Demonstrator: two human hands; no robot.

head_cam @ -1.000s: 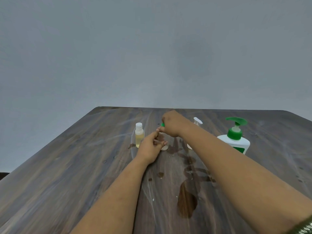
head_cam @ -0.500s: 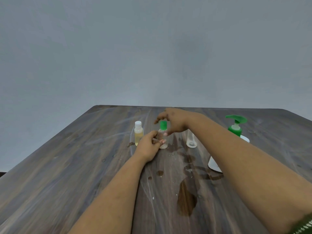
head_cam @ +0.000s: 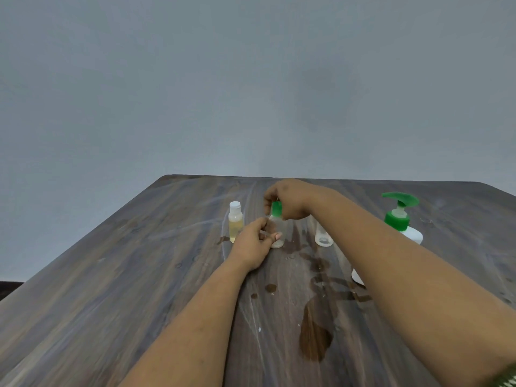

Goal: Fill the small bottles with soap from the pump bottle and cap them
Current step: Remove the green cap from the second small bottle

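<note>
The left hand [head_cam: 252, 245] still grips the small clear bottle [head_cam: 278, 233] upright on the table [head_cam: 111, 275], just right of the filled white-capped bottle [head_cam: 235, 222]. The right hand [head_cam: 289, 198], which covered the green cap [head_cam: 276, 208] a second ago, now pinches it with fingertips, the cap exposed. The pump bottle [head_cam: 400, 216] stands far right.

Lower half of the pump bottle [head_cam: 402, 219] blocked by the right forearm, only a white sliver peeking out below it. Third small bottle [head_cam: 323, 238] mostly behind that same arm too, top out of sight. Middle bottle [head_cam: 277, 233] partly covered by the left hand [head_cam: 252, 247], fill level impossible to tell. Right hand [head_cam: 287, 199] hovering around the green cap [head_cam: 276, 208], actual contact unclear. Both elbows cut off at the bottom edge.
</note>
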